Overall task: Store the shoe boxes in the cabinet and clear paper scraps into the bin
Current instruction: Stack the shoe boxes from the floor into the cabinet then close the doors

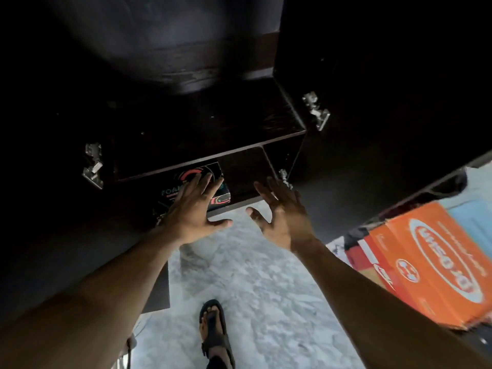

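The left hand lies flat, fingers spread, on a black shoe box in the dark cabinet's bottom shelf, its grip holding nothing. The right hand hovers wide open beside it. An orange shoe box lies far right.

Looks like a home, a room with storage furniture. Dark wood cabinet stands open, doors swung wide on metal hinges, shelves inside dim. One black printed shoe box sits on the lower shelf. Floor is pale marbled stone, domestic finish. A foot in a dark sandal stands on it (house footwear, not work boots). To the right, orange shoe boxes are stacked with retail branding. No benches, tools or counters; lighting is low and uneven.
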